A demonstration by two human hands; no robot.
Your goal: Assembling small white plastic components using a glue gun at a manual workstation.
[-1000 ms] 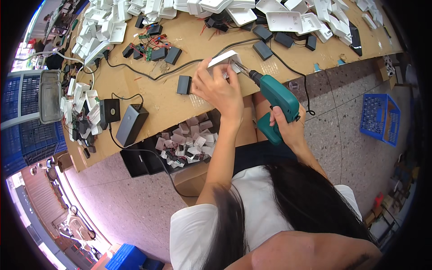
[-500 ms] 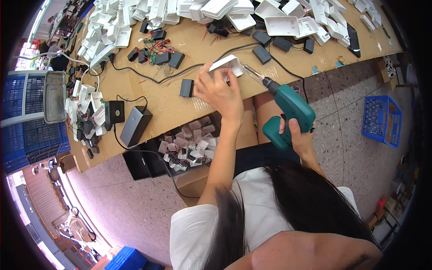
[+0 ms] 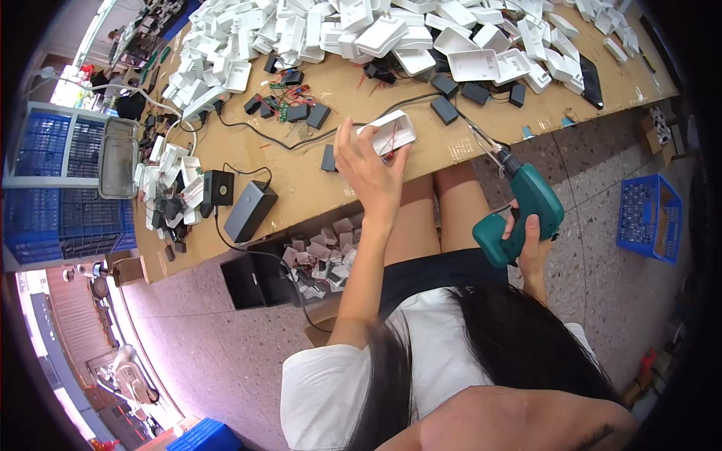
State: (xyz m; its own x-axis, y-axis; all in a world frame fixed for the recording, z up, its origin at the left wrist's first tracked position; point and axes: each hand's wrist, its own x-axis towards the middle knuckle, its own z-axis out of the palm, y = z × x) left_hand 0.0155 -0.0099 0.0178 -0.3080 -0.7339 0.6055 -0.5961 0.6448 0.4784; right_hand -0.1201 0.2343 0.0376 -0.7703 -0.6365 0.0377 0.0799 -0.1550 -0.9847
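In my right hand (image 3: 531, 246) is a green power screwdriver (image 3: 524, 214), fingers closed round its handle. Its bit end points up and left, above the table's near edge and apart from the case. With its thumb and fingers, my left hand (image 3: 370, 167) grips a small open white plastic case (image 3: 398, 129) at the table edge. Thin red wires and a small dark part show inside the case, partly hidden by the fingers. Just left of that hand lies a black block (image 3: 328, 158).
White cases (image 3: 301, 34) are heaped along the far side of the brown table (image 3: 293, 195). Black boxes (image 3: 444, 110), wires and green circuit boards (image 3: 284, 111) lie before them. A black adapter (image 3: 251, 210) with a cord sits left. Below is a bin of white parts (image 3: 323, 259).
The screwdriver in my right hand has moved right, away from the case. The left hand stays at the case, its fingers more spread. The whole view has shifted a little.
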